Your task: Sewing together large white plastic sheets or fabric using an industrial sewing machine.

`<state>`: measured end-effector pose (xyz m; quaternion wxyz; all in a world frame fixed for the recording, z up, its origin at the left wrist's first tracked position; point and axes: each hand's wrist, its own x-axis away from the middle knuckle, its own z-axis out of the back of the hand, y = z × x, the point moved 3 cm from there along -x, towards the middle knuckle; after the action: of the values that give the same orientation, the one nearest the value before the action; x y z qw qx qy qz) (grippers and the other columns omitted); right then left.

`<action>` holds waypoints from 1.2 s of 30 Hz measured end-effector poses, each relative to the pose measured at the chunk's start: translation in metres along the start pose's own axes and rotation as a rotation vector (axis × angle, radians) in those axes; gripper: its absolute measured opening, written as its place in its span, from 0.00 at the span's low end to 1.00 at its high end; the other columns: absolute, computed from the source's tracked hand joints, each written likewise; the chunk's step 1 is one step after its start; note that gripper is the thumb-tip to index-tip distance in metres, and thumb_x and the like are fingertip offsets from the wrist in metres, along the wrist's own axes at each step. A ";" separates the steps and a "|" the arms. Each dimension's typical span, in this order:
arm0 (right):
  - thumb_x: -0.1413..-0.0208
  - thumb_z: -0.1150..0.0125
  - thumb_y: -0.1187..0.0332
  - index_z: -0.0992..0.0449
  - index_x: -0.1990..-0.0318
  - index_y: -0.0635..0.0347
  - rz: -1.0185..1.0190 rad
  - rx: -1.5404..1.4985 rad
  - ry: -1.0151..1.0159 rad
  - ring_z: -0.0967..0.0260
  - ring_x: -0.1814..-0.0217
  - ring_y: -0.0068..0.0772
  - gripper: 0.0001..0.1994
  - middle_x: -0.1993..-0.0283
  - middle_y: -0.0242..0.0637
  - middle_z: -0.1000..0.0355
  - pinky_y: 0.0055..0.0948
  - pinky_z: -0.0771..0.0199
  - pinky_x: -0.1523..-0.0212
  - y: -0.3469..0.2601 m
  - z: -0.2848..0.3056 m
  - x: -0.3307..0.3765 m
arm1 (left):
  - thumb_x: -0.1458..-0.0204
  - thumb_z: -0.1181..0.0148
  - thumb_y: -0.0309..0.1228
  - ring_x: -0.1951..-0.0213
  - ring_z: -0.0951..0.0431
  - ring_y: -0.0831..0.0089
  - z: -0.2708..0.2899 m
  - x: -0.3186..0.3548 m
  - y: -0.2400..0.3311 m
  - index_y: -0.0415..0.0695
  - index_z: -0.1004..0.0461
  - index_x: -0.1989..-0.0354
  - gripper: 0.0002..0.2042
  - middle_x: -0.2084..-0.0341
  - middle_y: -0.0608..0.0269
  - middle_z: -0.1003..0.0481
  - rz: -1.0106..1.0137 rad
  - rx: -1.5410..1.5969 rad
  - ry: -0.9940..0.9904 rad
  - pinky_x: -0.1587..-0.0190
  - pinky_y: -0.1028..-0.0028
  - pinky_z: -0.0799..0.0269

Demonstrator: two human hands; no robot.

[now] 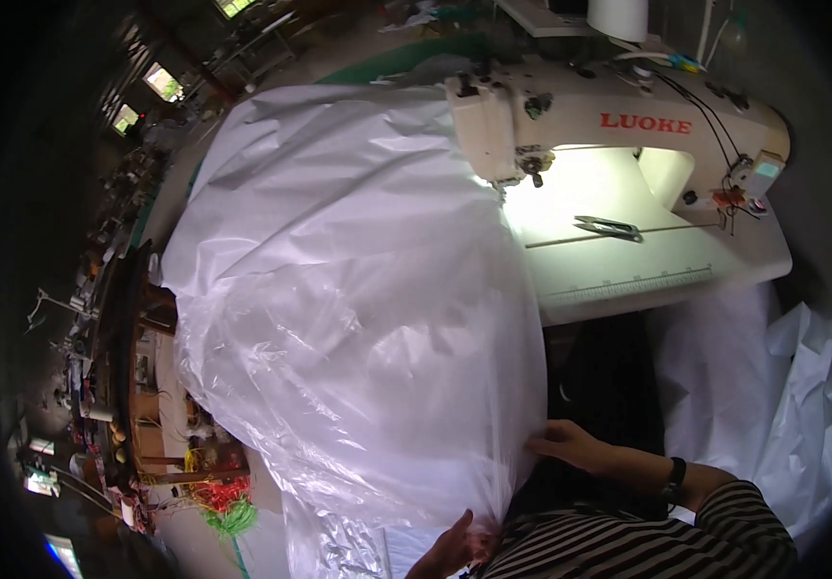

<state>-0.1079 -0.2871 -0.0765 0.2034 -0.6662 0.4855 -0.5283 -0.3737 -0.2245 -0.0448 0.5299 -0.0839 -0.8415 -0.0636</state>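
Observation:
A large white sheet [319,222], with a clear plastic layer [339,386] over its lower part, spreads from the sewing machine [619,125] down to my lap. The sheet's right edge runs to the needle area. Low in the view, my left hand [455,546] is closed on the plastic near that edge, where it bunches into folds. Higher along the same edge, my right hand [570,446] pinches the sheet's border, its fingertips partly hidden. Thread snips [609,229] lie on the lit machine bed [619,280], beyond my right hand.
More white sheeting [725,367] hangs to the right, below the machine bed. Red and green plastic strands [231,516] lie at the lower left, beside a wooden frame [194,478]. A white cylinder [619,17], perhaps a thread cone, stands behind the machine.

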 end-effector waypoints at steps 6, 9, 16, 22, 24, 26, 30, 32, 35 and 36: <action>0.36 0.42 0.63 0.27 0.46 0.66 0.083 -0.028 0.010 0.29 0.53 0.23 0.17 0.54 0.34 0.25 0.25 0.28 0.51 -0.006 -0.004 -0.005 | 0.38 0.50 0.50 0.86 0.37 0.78 0.098 -0.006 -0.004 0.35 0.24 0.69 0.25 0.86 0.64 0.32 -0.553 -0.212 -0.626 0.84 0.79 0.42; 0.36 0.43 0.62 0.29 0.44 0.66 0.080 0.105 0.009 0.28 0.54 0.23 0.19 0.53 0.34 0.25 0.26 0.27 0.53 -0.004 0.002 0.001 | 0.39 0.47 0.50 0.84 0.27 0.76 0.088 0.048 0.052 0.36 0.23 0.69 0.25 0.71 0.50 0.18 -0.348 -0.866 0.007 0.80 0.77 0.32; 0.36 0.43 0.63 0.30 0.43 0.67 0.163 -0.029 0.091 0.29 0.51 0.24 0.19 0.51 0.37 0.26 0.28 0.27 0.48 -0.005 0.008 0.011 | 0.43 0.39 0.37 0.57 0.22 0.64 -0.066 0.088 0.085 0.40 0.23 0.61 0.12 0.64 0.55 0.22 -1.164 -0.718 -0.073 0.50 0.70 0.30; 0.37 0.42 0.66 0.29 0.44 0.67 0.195 0.066 0.111 0.30 0.49 0.25 0.18 0.50 0.37 0.26 0.28 0.30 0.44 -0.013 0.021 0.019 | 0.41 0.52 0.31 0.30 0.48 0.57 -0.024 0.032 0.212 0.49 0.31 0.40 0.19 0.34 0.61 0.41 -1.013 -2.227 1.292 0.34 0.41 0.50; 0.38 0.41 0.68 0.30 0.44 0.67 0.143 -0.035 0.157 0.30 0.49 0.24 0.18 0.51 0.36 0.26 0.27 0.30 0.44 -0.002 0.024 0.023 | 0.46 0.48 0.22 0.38 0.34 0.51 -0.056 0.061 0.200 0.42 0.29 0.46 0.18 0.42 0.52 0.31 -1.608 -1.881 1.120 0.38 0.49 0.39; 0.38 0.41 0.68 0.30 0.44 0.67 0.171 -0.022 0.160 0.30 0.49 0.24 0.18 0.51 0.36 0.26 0.27 0.30 0.45 -0.002 0.023 0.020 | 0.51 0.42 0.20 0.46 0.27 0.48 -0.083 0.045 0.160 0.40 0.29 0.45 0.21 0.48 0.49 0.27 -1.874 -1.514 0.426 0.41 0.57 0.32; 0.38 0.41 0.67 0.31 0.43 0.67 0.178 0.053 0.149 0.30 0.48 0.24 0.19 0.50 0.35 0.27 0.27 0.30 0.46 -0.012 0.021 0.024 | 0.46 0.40 0.32 0.30 0.50 0.54 -0.103 -0.005 0.149 0.45 0.39 0.36 0.28 0.32 0.52 0.45 -1.370 -2.223 0.555 0.36 0.45 0.45; 0.39 0.40 0.67 0.31 0.43 0.68 0.157 0.095 0.164 0.30 0.48 0.24 0.19 0.50 0.35 0.27 0.27 0.30 0.46 -0.010 0.027 0.022 | 0.48 0.41 0.29 0.36 0.38 0.54 -0.052 -0.003 0.181 0.44 0.30 0.45 0.19 0.40 0.53 0.34 -1.393 -2.080 0.942 0.39 0.51 0.39; 0.39 0.40 0.66 0.31 0.43 0.69 0.155 0.048 0.171 0.30 0.49 0.25 0.20 0.51 0.37 0.26 0.26 0.30 0.46 -0.004 0.027 0.024 | 0.53 0.37 0.24 0.46 0.28 0.54 -0.082 0.024 0.163 0.42 0.25 0.56 0.14 0.50 0.57 0.26 -1.676 -1.590 0.753 0.43 0.55 0.36; 0.39 0.40 0.66 0.31 0.43 0.69 0.197 -0.041 0.158 0.30 0.50 0.25 0.20 0.52 0.38 0.26 0.26 0.30 0.46 -0.005 0.026 0.022 | 0.57 0.33 0.24 0.51 0.26 0.58 -0.094 0.019 0.148 0.44 0.25 0.57 0.17 0.55 0.58 0.25 -1.796 -1.584 0.677 0.48 0.56 0.34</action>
<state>-0.0824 -0.3104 -0.0706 0.2017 -0.5755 0.5738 -0.5466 -0.2682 -0.0967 0.0152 0.2929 0.2454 -0.1523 -0.9115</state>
